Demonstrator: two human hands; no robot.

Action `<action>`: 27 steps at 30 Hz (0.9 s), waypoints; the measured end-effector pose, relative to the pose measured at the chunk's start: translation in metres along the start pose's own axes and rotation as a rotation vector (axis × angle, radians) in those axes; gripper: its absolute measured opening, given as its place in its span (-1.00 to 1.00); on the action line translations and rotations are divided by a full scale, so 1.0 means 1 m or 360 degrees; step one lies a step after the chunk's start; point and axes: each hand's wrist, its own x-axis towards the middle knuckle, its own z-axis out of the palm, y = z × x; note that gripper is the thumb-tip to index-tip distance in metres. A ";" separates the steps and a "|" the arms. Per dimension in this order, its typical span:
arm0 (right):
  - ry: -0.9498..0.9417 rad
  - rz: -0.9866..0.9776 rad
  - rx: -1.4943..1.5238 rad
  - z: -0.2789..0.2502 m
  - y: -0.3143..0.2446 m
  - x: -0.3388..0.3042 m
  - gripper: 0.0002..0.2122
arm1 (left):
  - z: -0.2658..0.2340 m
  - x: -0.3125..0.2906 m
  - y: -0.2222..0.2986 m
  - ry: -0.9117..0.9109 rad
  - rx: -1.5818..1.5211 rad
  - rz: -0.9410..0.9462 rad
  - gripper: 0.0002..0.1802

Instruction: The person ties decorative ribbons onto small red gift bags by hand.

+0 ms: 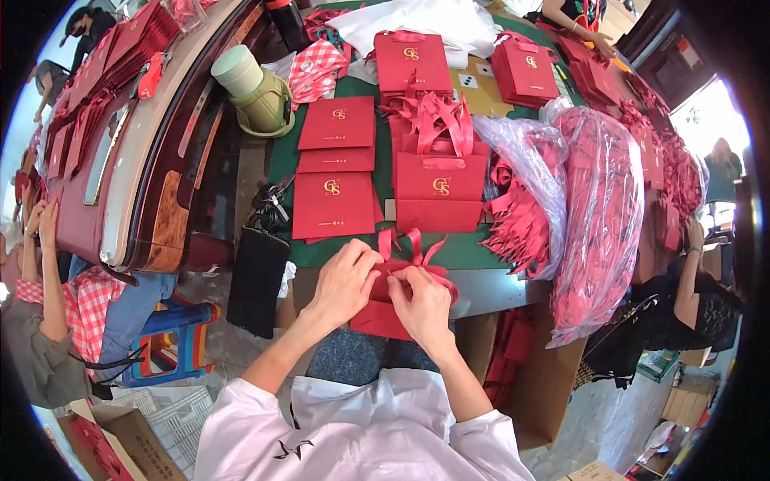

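Note:
A small red paper gift bag (382, 319) stands upright near my lap, at the front edge of the green-topped table (473, 258). Loops of red ribbon (416, 247) rise from its mouth. My left hand (346, 282) closes on the bag's upper left edge, its fingertips bent over the rim. Opposite it, my right hand (423, 303) pinches at the ribbon by the bag's top. The tips of both hands nearly meet, and what lies right between them is partly hidden. Just beyond are flat stacked red bags (334, 196) and another ribboned bag (441, 204).
Plastic-wrapped bundles of red ribbon (597, 224) lie at the right. A green cup (239, 74) in a holder and a black pouch (258, 282) are at the left. An open cardboard box (531, 385) stands below the table's right side. Other people work at both sides.

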 end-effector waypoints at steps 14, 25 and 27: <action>0.0069 0.0274 0.0239 0.000 -0.016 -0.008 -0.88 | -0.006 -0.008 0.023 -0.0068 0.0072 0.0083 -0.87; 0.0230 0.0029 0.0058 -0.005 -0.019 -0.019 -0.88 | -0.005 -0.017 0.026 -0.0029 -0.0289 -0.0006 -0.90; 0.0228 -0.0048 0.0081 -0.013 -0.020 -0.019 -0.89 | -0.005 -0.018 0.026 -0.0013 -0.0312 0.0013 -0.90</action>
